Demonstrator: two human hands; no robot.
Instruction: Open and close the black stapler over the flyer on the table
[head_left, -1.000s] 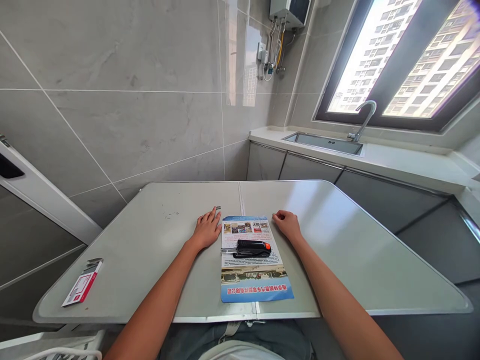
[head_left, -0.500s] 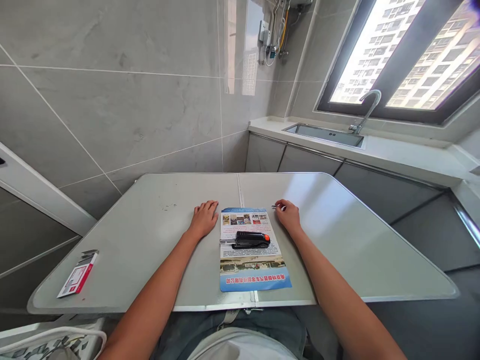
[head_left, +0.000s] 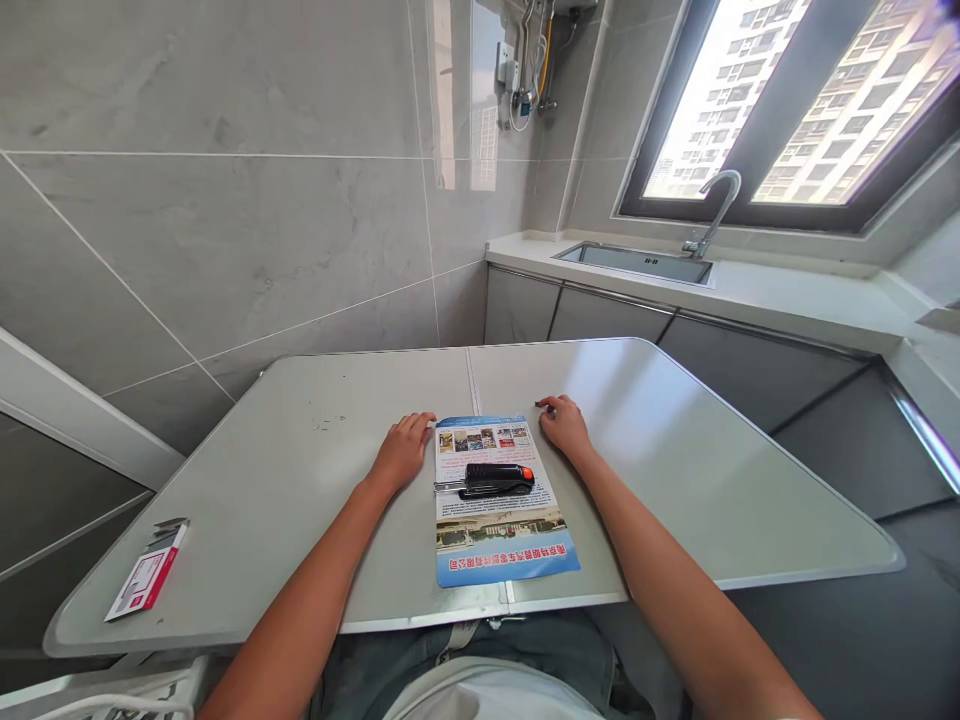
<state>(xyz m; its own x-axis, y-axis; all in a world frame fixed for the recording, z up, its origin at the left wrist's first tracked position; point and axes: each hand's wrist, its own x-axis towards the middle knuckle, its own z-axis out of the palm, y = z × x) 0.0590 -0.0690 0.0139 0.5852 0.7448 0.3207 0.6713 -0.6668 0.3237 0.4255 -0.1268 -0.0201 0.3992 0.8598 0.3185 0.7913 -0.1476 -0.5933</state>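
A black stapler with an orange-red end lies across a printed leaflet on the table. From its left end sticks out a thin metal part. My left hand rests flat on the table with its fingers stretched out, its fingertips at the leaflet's upper left edge. To the right of the leaflet's top, my right hand is closed in a pinch. Between its fingertips pokes a small metal strip, perhaps staples; most of it is hidden by the fingers.
A white and red packet with a dark top lies at the left of the pale folding table. Beyond the table stand a tiled wall and a counter with a sink and a tap.
The view has shifted slightly. My right hand still pinches the small strip, which now points a little differently. My left hand, the stapler and the leaflet keep their places.
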